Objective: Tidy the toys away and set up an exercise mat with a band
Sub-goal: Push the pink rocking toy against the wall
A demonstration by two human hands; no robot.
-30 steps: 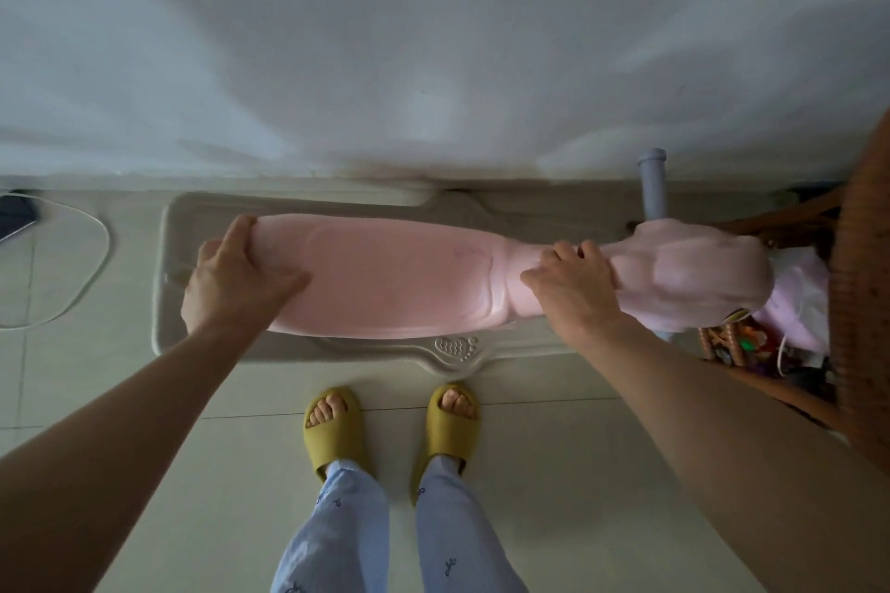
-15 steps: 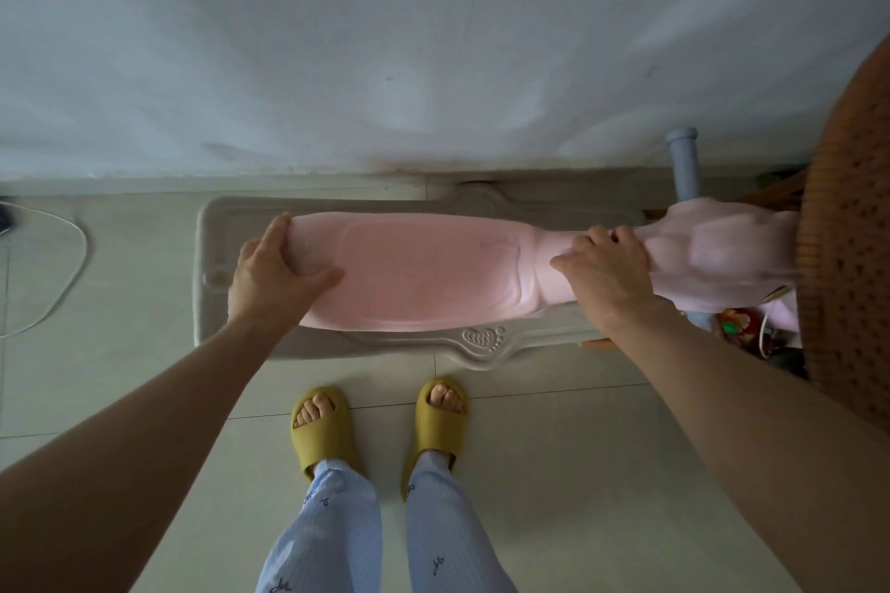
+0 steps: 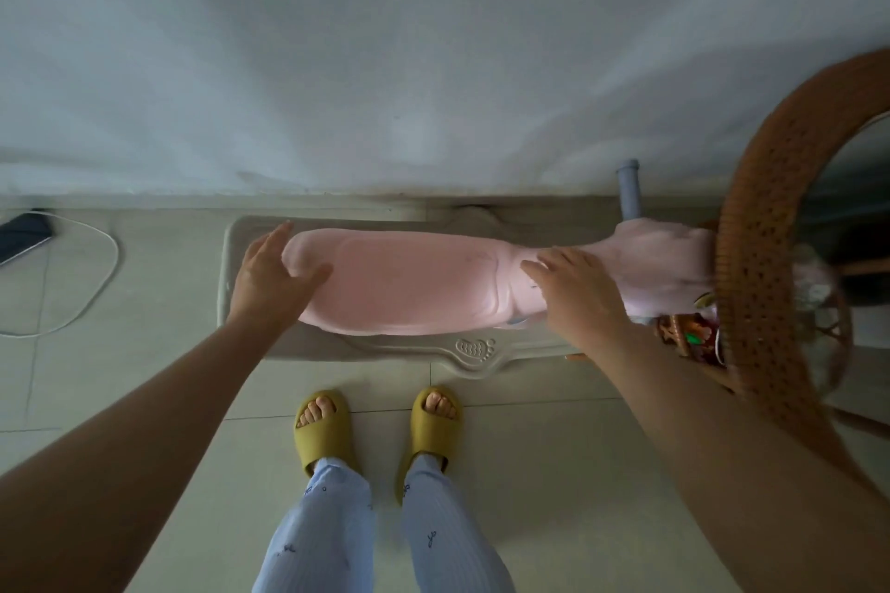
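Pale floor tiles meet the white wall, and the pink ride-on toy [image 3: 399, 284] lies along it, long axis left to right; left hand [image 3: 269, 279] cups its rear end, fingers relaxed; right hand [image 3: 575, 294] presses flat near its neck.

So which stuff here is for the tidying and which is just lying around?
For the job: pink ride-on toy, grey base, left hand, right hand.

Just lying about: phone, white cable, wicker chair, yellow slippers.
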